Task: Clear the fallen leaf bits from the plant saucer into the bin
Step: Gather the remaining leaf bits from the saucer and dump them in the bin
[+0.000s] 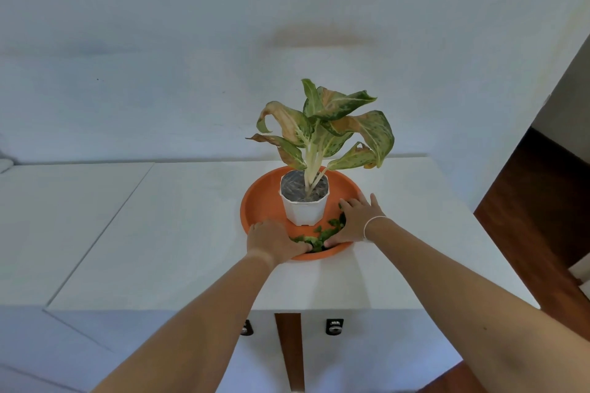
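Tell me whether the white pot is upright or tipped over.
Upright. The white pot stands on its base in the orange saucer, soil facing up, plant stems rising straight.

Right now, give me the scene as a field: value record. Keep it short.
surface: white cabinet top
saucer: orange saucer, round, near the cabinet's front right
pot: white pot upright in the saucer, holding a plant with some browned leaves
debris: green leaf bits in the saucer's near part, in front of the pot
left hand: left hand palm down, fingers on the leaf bits
right hand: right hand palm down, cupped against the bits from the right
wrist: thin white band on right wrist
bin: not in view
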Demonstrator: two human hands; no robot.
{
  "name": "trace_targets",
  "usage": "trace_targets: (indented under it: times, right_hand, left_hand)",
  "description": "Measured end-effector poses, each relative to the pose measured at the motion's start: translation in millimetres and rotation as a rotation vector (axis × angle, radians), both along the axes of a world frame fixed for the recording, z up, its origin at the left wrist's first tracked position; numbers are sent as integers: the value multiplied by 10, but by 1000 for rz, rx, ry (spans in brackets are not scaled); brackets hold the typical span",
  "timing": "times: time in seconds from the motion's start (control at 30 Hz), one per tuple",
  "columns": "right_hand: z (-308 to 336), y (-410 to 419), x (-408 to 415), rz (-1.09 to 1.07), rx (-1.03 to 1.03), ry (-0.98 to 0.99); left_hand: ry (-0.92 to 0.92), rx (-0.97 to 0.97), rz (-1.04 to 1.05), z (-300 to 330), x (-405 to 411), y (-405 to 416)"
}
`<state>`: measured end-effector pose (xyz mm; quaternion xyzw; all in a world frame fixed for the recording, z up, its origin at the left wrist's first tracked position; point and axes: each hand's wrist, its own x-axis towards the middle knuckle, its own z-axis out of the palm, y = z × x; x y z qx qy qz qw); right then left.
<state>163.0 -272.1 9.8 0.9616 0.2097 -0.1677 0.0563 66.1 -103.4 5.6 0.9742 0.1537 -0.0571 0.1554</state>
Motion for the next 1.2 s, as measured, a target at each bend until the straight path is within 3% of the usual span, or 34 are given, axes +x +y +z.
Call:
trace_targets:
  times: [0.2, 0.5, 1.0, 1.2]
  right_hand:
    - [-37, 51, 4, 44, -1, -50]
    - [-38, 233, -170, -47, 223, 68]
    - [263, 200, -435, 98, 350, 200]
    - [135, 240, -400, 78, 388, 160]
  left_hand:
    - [-24, -1, -5, -42, 57, -2]
    - [-65, -266, -93, -138, 116, -73]
    - [-88, -332, -91, -182, 108, -78]
    - [-75, -370, -64, -129, 88, -82]
